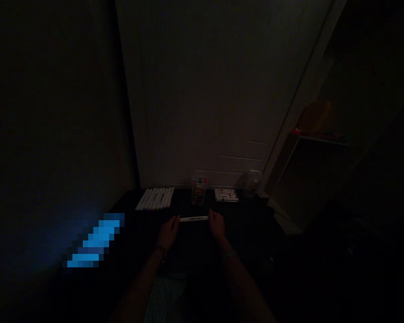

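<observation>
White marker pen: and it's held level over the dark table, stretched between two hands, dark print turned upward!
Left hand: the left end is pinched, the fingers of this hand closed firmly on it.
Right hand: the opposite end is gripped too, by curled fingers.
Marker row: just beyond, to the left, white markers are lined up side by side.
Clear packages: one, colourfully printed, is stood upright behind the pen; another is placed farther right.
Flat white case: between those two it is laid, dotted with small dark marks.
</observation>
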`<state>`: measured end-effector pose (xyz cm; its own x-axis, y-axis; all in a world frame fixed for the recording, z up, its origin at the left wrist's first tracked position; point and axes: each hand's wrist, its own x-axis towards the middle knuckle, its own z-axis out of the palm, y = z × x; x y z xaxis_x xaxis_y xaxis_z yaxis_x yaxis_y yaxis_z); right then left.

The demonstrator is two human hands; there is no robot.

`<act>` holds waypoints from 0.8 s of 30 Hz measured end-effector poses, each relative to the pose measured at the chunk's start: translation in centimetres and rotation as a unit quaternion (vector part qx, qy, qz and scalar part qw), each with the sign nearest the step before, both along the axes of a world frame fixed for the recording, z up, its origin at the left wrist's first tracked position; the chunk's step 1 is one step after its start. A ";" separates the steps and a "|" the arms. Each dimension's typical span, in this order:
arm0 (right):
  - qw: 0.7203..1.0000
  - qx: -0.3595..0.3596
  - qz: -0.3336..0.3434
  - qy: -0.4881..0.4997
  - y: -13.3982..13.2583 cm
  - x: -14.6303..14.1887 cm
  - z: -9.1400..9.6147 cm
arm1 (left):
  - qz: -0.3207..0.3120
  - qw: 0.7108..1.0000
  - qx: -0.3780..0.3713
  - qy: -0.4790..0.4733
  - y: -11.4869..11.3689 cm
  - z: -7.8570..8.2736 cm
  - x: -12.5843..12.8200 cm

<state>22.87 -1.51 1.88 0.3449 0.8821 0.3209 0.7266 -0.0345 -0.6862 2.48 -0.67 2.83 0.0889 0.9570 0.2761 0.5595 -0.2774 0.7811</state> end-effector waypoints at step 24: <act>1.000 -0.009 0.002 -0.006 -0.2 0.2 0.2 | -0.002 1.000 0.010 0.015 -0.4 0.3 0.2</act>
